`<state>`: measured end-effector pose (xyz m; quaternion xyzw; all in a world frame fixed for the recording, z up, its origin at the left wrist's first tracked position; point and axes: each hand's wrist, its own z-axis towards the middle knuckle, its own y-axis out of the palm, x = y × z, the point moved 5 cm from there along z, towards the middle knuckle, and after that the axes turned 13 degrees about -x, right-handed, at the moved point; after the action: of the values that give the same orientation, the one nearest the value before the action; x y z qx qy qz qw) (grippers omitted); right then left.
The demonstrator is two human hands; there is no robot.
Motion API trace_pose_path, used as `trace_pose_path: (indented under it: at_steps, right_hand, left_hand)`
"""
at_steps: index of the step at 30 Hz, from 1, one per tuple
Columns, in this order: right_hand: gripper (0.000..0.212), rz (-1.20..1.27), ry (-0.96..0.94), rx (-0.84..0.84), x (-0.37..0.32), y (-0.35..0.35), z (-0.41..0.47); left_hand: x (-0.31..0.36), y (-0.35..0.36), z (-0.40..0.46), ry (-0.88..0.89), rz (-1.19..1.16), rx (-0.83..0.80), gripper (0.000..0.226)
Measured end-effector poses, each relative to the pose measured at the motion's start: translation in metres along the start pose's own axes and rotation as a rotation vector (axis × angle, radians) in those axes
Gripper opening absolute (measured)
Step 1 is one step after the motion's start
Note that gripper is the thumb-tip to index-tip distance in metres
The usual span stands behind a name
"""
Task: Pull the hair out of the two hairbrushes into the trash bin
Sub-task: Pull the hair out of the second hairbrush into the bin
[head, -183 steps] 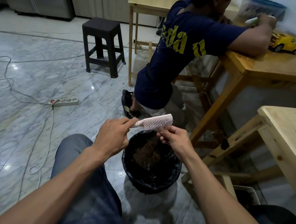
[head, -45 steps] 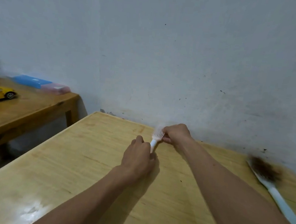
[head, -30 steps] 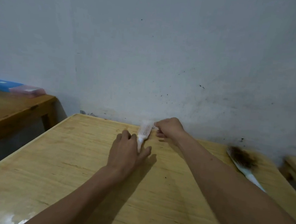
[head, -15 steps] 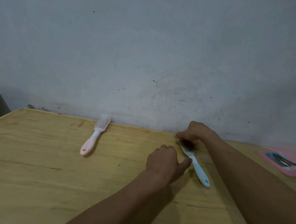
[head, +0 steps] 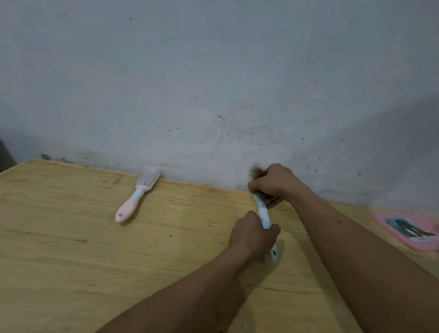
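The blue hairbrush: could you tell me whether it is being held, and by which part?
Yes. The left hand grips the blue hairbrush by its handle, and the right hand closes over its hair-clogged head.

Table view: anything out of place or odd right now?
Nothing stands out. The pink brush lies flat by the wall, bristles clean; both hands hold the hair-clogged blue brush. The bin is out of view.

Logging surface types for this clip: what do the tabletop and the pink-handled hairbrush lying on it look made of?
Pale yellow wooden tabletop: looks like light wood with a smooth, faintly glossy finish; grain streaks and small knots show. Pink-handled hairbrush with white bristle head: probably moulded plastic, matte, judging by its uniform colour and rounded handle with a hanging hole; bristle material can't be told.
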<state>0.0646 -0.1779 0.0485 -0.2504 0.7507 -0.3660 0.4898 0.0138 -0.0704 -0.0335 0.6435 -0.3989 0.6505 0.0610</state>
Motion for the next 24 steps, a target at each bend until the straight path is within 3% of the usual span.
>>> trace_pose_path:
  at_steps: [7,13,18,24]
  right_hand:
    - [0.024,0.085,-0.089,-0.102,-0.066,0.024,-0.037]
    - [0.068,0.074,-0.135,-0.322,-0.123,0.058,-0.070]
    - [0.047,0.217,-0.223,-0.369,-0.169,0.081,-0.087]
    - [0.019,0.163,-0.321,-0.405,-0.218,0.125,-0.107]
  left_hand:
    - [-0.014,-0.042,-0.038,-0.030,-0.425,0.099,0.026]
    - [-0.045,-0.099,-0.088,-0.108,-0.551,0.280,0.037]
    - [-0.065,-0.145,-0.147,-0.057,-0.552,0.408,0.028]
    - [-0.096,-0.180,-0.209,-0.082,-0.570,0.512,0.028]
